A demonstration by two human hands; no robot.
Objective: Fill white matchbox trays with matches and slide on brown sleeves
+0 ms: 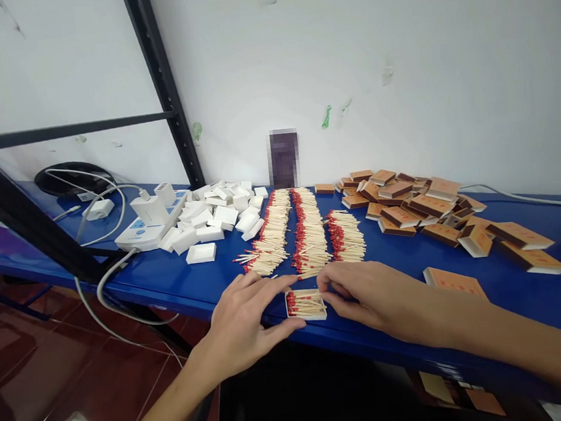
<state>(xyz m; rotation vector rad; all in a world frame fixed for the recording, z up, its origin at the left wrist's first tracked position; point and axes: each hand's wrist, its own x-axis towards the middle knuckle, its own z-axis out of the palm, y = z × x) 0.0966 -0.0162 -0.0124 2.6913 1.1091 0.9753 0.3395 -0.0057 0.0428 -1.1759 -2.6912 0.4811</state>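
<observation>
A small white matchbox tray [307,317] filled with red-tipped matches [308,302] sits at the front edge of the blue table. My left hand [243,318] grips it from the left, thumb on the near side and fingers on the far side. At the tray's right end is my right hand [361,292], its fingers curled in a pinch; whatever they hold is hidden. Just beyond the tray lie three rows of loose matches, the left row [273,231], the middle row [310,227] and the shorter right row [347,236].
White empty trays [221,209] are heaped at back left, beside a power strip [151,225] with cables. Orange-brown matchbox sleeves [407,202] pile up on the right; one sleeve [454,282] lies near my right forearm. A black metal frame [163,70] rises at left.
</observation>
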